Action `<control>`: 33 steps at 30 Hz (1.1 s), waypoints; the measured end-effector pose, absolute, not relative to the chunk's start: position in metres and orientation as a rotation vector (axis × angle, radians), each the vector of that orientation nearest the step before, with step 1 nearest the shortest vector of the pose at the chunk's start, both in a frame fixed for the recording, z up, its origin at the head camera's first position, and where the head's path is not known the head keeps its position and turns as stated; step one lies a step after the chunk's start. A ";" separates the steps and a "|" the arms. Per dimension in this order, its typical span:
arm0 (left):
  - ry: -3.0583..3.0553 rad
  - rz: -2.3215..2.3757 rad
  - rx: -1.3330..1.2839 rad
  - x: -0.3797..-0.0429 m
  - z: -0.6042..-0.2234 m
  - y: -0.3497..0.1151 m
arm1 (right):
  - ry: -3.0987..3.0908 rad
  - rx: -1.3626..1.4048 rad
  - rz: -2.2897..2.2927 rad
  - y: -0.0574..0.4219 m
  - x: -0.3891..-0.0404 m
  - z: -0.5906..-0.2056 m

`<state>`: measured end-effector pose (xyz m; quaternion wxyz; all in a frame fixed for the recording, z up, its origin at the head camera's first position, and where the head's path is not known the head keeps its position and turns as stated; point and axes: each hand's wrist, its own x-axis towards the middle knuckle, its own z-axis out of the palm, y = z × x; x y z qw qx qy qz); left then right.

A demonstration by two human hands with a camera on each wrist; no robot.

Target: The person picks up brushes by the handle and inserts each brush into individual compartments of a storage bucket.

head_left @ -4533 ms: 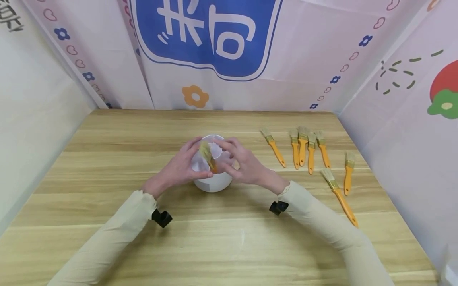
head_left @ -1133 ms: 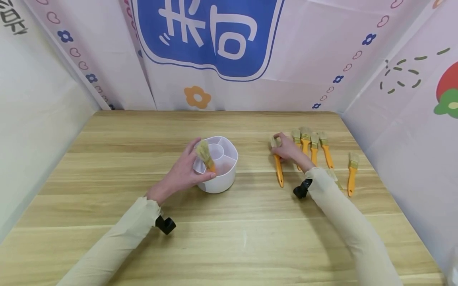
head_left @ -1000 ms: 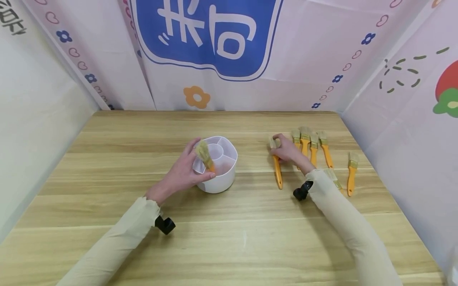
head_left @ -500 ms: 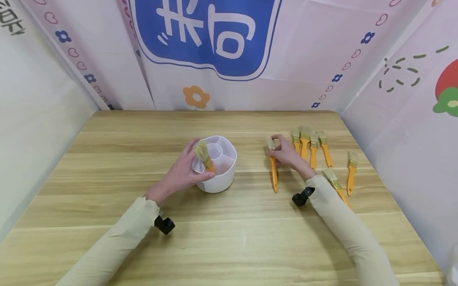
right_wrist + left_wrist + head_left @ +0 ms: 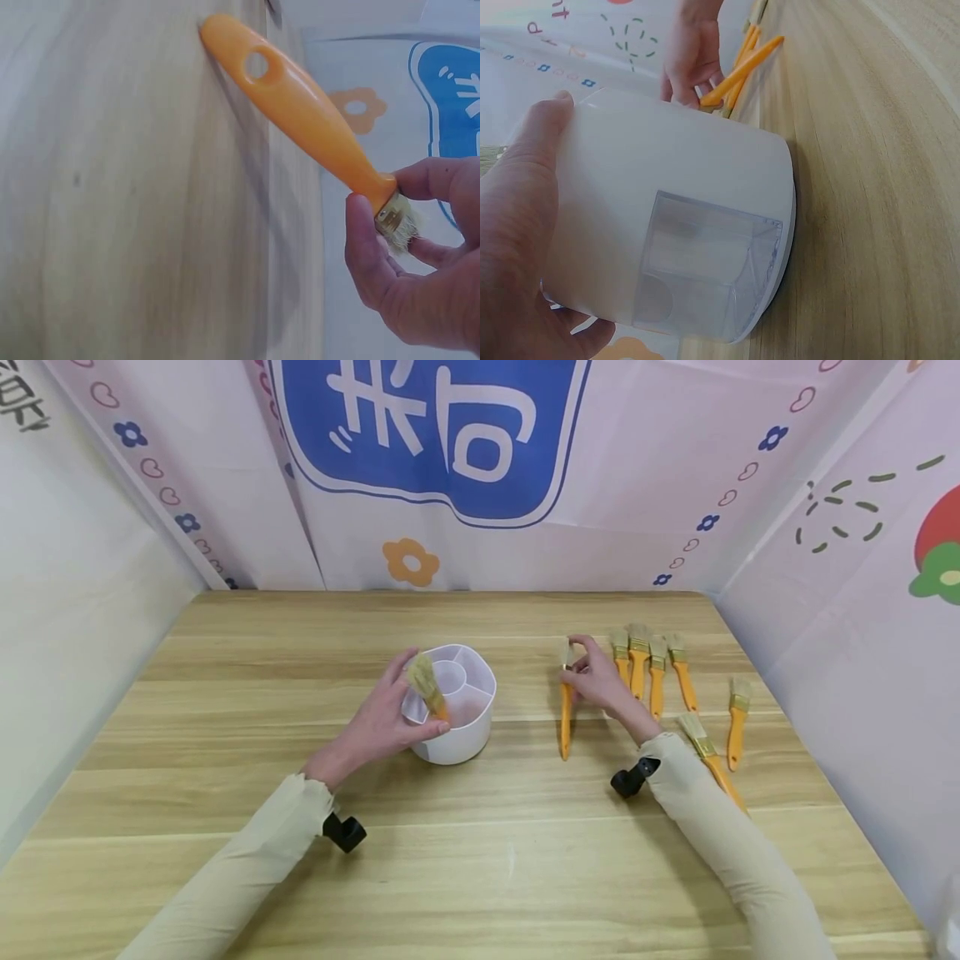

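My left hand (image 5: 378,714) grips the rim of a white, round container with compartments (image 5: 465,743). A paintbrush (image 5: 423,677) with pale bristles stands tilted inside it, bristles up, beside that hand. In the left wrist view a clear square pocket (image 5: 705,262) shows on the container's wall. To the right, my right hand (image 5: 597,681) pinches another paintbrush (image 5: 300,120) near its metal band, where the bristles start. Its orange handle points toward the near side of the table, and in the right wrist view the handle's end is close over the wood.
Several more paintbrushes lie at the right: a cluster (image 5: 656,681) just beyond my right hand, a single brush (image 5: 737,727) near the table's right edge, and another brush (image 5: 712,760) partly behind my right sleeve. Printed cloth walls (image 5: 615,552) stand behind and beside the wooden table (image 5: 420,877).
My right hand has left the container, moved right and taken hold of a paintbrush. Over the last second the brush has swung left and its handle has straightened. My left hand stays at the container.
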<state>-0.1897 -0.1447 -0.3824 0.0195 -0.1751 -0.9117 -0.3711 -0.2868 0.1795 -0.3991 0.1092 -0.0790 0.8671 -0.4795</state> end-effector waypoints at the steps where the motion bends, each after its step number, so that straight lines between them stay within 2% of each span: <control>1: -2.829 -1.151 -0.544 -0.190 -0.382 -0.145 | 2.548 -0.238 -1.427 0.178 -0.286 -0.398; 33: -2.838 -1.151 -0.516 -0.188 -0.382 -0.145 | 2.442 -0.377 -1.743 0.148 -0.269 -0.381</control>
